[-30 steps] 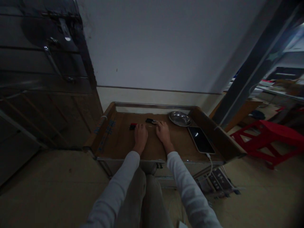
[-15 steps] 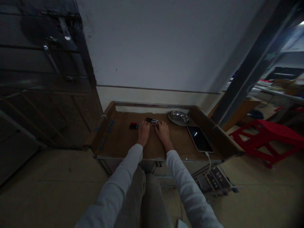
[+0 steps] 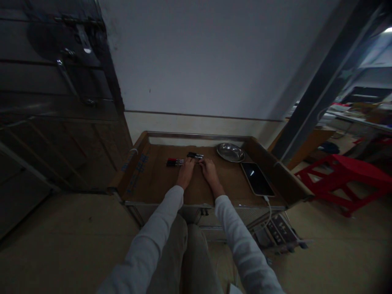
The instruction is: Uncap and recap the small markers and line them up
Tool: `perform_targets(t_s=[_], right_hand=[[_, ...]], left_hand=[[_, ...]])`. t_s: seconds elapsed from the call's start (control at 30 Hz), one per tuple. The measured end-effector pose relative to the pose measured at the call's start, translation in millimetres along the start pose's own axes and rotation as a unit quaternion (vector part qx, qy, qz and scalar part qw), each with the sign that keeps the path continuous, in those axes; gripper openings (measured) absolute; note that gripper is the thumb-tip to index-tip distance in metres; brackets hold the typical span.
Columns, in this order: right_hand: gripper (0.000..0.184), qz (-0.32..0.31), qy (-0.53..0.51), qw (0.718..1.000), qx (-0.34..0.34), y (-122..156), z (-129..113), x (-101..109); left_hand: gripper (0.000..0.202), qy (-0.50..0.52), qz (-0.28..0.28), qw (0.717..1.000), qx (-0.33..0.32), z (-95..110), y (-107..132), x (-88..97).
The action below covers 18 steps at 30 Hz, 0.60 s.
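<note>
My left hand [image 3: 185, 172] is over the brown tabletop [image 3: 159, 183], its fingers curled and pinched. Just left of its fingers lie markers side by side, a red-ended marker [image 3: 172, 159] and a black-ended marker [image 3: 172, 164]. Close to it on the right, my right hand [image 3: 210, 170] is closed too, thumb and fingers together. Something thin and dark shows in the gap between the two sets of fingertips, too small to name. Beyond the fingertips lie black markers [image 3: 195, 155].
A shiny metal dish [image 3: 230, 152] stands at the back right. In front of it lies a tablet-like device [image 3: 257, 179] with a white cable [image 3: 270, 212] hanging over the edge. Raised sides border the table. A red plastic stool [image 3: 349, 179] is on the floor to the right.
My right hand has gone from fingers lying forward to a closed pinch. My left hand has shifted slightly, showing more of the red-ended and black-ended markers.
</note>
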State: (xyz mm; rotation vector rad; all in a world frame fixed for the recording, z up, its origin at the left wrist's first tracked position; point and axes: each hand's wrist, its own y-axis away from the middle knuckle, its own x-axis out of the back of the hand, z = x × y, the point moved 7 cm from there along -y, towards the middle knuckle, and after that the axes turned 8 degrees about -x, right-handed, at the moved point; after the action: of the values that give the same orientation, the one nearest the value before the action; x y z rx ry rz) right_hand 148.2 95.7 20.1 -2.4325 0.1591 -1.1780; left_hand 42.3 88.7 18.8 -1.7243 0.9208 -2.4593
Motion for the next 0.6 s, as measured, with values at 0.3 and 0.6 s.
perform_targets(t_s=[0.3, 0.6], right_hand=[[0.021, -0.008, -0.017, 1.000, 0.015, 4, -6, 4], [0.025, 0.069, 0.079, 0.993, -0.061, 19, -4, 21]], left_hand=[[0.026, 0.081, 0.018, 0.997, -0.003, 4, -2, 2.3], [0.045, -0.014, 0.051, 0.997, -0.062, 11, -6, 2.7]])
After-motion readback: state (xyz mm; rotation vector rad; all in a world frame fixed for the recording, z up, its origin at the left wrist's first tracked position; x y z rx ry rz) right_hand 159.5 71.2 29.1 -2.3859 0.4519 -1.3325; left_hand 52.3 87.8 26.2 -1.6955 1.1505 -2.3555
